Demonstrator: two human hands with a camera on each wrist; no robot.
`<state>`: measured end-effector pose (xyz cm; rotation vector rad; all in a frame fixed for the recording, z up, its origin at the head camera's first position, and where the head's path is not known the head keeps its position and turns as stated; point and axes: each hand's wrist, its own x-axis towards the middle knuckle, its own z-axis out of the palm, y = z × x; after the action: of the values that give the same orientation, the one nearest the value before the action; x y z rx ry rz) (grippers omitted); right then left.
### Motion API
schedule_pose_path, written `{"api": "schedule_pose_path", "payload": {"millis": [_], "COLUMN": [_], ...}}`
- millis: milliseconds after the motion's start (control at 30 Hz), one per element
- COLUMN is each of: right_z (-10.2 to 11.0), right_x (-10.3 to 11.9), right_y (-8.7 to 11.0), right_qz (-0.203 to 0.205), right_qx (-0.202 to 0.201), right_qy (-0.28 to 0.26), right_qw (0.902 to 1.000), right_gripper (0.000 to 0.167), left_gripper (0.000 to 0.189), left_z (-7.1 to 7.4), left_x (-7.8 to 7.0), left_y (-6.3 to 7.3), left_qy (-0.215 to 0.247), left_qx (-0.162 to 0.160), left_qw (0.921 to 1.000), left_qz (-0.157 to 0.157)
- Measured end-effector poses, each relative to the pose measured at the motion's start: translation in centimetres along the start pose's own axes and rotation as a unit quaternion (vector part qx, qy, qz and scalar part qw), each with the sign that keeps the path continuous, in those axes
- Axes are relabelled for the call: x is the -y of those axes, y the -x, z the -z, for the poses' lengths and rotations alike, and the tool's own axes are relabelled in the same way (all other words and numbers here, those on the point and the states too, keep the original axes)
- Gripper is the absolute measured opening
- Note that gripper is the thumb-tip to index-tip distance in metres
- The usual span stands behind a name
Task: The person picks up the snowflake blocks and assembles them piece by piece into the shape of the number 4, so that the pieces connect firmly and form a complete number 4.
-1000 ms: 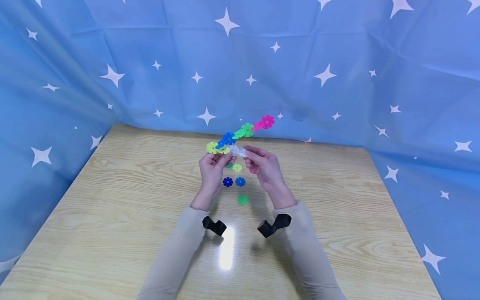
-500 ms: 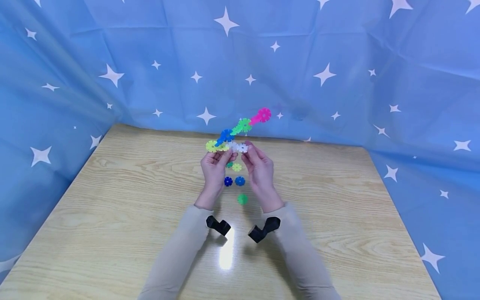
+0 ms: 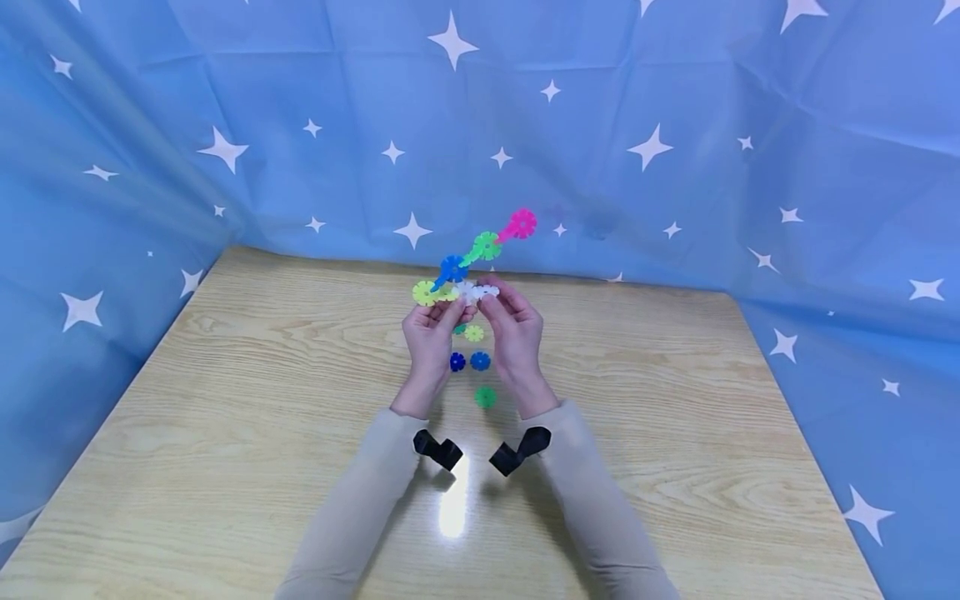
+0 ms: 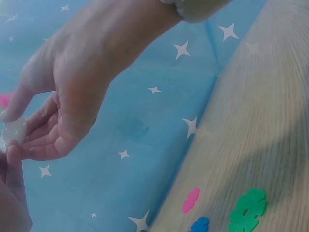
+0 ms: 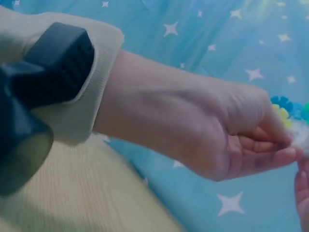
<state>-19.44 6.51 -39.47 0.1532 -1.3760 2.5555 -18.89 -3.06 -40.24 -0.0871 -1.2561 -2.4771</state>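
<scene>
Held up over the table is a chain of notched plastic snowflake discs, in paired colours: yellow-green discs (image 3: 424,292), blue discs (image 3: 453,268), green discs (image 3: 487,246), pink discs (image 3: 522,223) and white discs (image 3: 465,292). My left hand (image 3: 429,340) pinches the chain where yellow-green meets white. Thumb and fingers of my right hand (image 3: 517,340) pinch the outermost white disc (image 3: 487,291), which lies almost edge-on in the head view. The left wrist view has both hands meeting at a white disc (image 4: 13,129). In the right wrist view, fingertips partly cover the white piece (image 5: 300,135).
Loose discs lie on the wooden table (image 3: 300,400) below the hands: a yellow-green one (image 3: 474,333), a dark blue one (image 3: 457,362), a blue one (image 3: 480,361) and a green one (image 3: 486,397). A pink disc (image 4: 191,200) shows too. A starred blue curtain (image 3: 360,100) hangs behind.
My right hand has shifted left, closer to my left hand. The outer white disc has turned from face-on toward edge-on, and the chain's pink end has risen slightly and moved left.
</scene>
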Motion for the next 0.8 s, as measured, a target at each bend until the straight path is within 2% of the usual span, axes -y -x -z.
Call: {"api": "schedule_pose_path", "payload": {"millis": [167, 267, 500, 700, 800], "right_z": [0.13, -0.04, -0.29, -0.46, -0.41], "right_x": [-0.44, -0.57, -0.76, -0.66, -0.49], "right_y": [0.05, 0.17, 0.27, 0.42, 0.41], "right_qz": [0.043, 0.055, 0.053, 0.057, 0.045], "right_qx": [0.015, 0.020, 0.026, 0.032, 0.045], "right_qy": [0.052, 0.068, 0.059, 0.073, 0.086], "right_qw": [0.9976, 0.9960, 0.9965, 0.9952, 0.9942], "right_gripper": [0.029, 0.030, 0.030, 0.026, 0.028], "left_gripper": [0.013, 0.015, 0.020, 0.018, 0.020], "left_z": [0.46, 0.66, 0.67, 0.69, 0.84], "left_x": [0.00, -0.02, 0.04, -0.01, -0.10], "left_y": [-0.12, -0.19, -0.11, -0.09, -0.20], "left_qy": [-0.001, 0.010, 0.034, 0.028, 0.024], "left_qx": [-0.005, -0.007, -0.018, -0.018, -0.017], "left_qw": [1.0000, 0.9999, 0.9992, 0.9995, 0.9995], "left_qz": [0.002, -0.003, 0.004, 0.003, 0.007]}}
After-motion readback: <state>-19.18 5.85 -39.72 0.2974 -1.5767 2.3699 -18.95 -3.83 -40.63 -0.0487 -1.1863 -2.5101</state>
